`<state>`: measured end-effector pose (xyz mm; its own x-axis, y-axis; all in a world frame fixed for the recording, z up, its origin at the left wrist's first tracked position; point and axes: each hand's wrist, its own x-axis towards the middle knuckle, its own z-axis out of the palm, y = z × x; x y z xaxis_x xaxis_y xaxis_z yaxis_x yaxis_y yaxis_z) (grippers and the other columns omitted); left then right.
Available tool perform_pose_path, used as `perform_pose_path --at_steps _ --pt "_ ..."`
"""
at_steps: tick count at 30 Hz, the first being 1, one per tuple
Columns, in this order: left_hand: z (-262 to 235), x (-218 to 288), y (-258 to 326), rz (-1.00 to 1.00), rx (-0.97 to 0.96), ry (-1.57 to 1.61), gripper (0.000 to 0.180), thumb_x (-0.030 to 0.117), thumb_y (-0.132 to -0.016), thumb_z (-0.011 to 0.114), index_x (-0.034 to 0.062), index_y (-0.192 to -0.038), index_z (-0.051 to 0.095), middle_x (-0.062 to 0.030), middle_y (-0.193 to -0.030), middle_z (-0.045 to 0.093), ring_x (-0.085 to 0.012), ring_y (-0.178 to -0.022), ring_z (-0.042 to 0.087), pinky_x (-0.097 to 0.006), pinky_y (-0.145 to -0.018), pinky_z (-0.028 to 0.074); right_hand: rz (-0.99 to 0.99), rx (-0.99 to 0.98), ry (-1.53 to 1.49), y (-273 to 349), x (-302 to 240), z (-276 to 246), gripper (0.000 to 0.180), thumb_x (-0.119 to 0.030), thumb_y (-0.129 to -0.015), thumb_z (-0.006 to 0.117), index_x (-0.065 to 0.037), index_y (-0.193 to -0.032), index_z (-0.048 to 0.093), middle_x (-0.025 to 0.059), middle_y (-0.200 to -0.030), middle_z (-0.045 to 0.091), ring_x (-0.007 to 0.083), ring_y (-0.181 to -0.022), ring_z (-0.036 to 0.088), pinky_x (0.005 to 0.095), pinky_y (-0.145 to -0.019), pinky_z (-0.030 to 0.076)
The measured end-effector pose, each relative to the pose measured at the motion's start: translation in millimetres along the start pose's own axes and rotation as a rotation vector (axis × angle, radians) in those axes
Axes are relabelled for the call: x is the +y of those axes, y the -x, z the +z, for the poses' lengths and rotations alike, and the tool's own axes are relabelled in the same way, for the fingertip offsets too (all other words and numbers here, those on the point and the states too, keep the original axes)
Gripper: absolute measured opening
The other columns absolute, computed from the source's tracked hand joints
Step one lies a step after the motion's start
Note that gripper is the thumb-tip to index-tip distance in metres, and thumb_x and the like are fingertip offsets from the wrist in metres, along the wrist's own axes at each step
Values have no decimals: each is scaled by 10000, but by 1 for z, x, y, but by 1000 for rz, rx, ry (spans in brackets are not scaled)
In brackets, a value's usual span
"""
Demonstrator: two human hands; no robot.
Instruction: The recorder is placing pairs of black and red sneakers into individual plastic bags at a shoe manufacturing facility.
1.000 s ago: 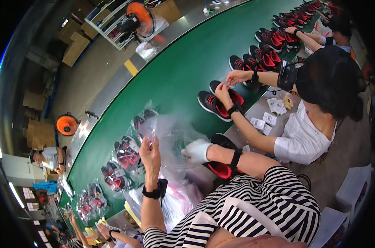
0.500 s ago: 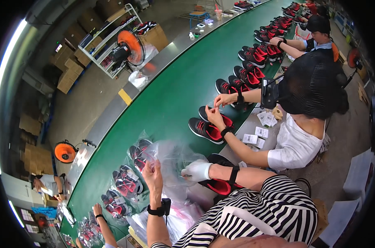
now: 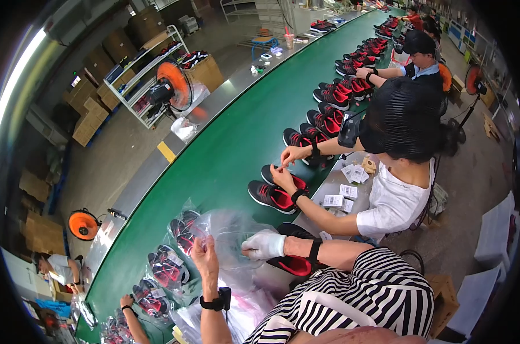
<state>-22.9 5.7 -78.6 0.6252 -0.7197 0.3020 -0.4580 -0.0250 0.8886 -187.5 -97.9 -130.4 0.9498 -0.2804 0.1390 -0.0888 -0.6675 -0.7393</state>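
Note:
A clear plastic bag spreads between my two hands above the green belt. My left hand, bare with a black wrist strap, pinches the bag's left side, fingertips up. On my right hand is a white glove; its fingers are closed on the bag's right side. A black and red pair of shoes sits under my right wrist, partly hidden by the forearm. A stack of clear plastic bags lies beside my left forearm. Bagged shoes rest on the belt left of my left hand.
The green conveyor belt carries a line of unbagged black and red shoes. At my right a co-worker in a white top handles the nearest pair, with white labels alongside. Orange fans stand across the belt.
The view has turned slightly, so the belt and co-workers sit further left in the picture. Both my hands keep hold of the plastic bag, with little other visible movement.

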Motion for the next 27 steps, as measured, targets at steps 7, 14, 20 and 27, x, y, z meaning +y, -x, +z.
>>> perform_pose_path --at_steps 7,14,20,27 --pt "-8 -2 9 -44 19 66 336 167 -888 598 59 -652 385 65 -603 324 -47 -571 276 -234 -483 233 -50 152 -92 8 -8 0 150 -241 -818 561 -95 -820 597 143 -737 618 344 -686 598 425 -602 459" --pt "-8 -11 3 -27 85 -95 211 182 -872 591 0 -775 544 10 -656 467 -68 -617 381 -242 -537 329 -173 313 -122 15 -8 -15 133 -189 -817 553 -81 -745 583 120 -680 585 289 -599 583 347 -541 465" --pt "-12 -18 -5 -75 179 5 216 171 -877 607 3 -763 532 57 -628 392 -39 -593 314 -221 -507 253 30 552 -403 53 20 -61 265 -262 -877 581 -1 -872 627 81 -705 608 133 -660 600 255 -617 475" --pt "10 22 -26 -89 87 -67 154 142 -866 626 36 -771 568 93 -638 399 -9 -582 299 -188 -498 228 210 269 671 64 145 -54 625 -643 -665 616 -135 -1028 640 130 -981 582 283 -928 564 414 -809 419"
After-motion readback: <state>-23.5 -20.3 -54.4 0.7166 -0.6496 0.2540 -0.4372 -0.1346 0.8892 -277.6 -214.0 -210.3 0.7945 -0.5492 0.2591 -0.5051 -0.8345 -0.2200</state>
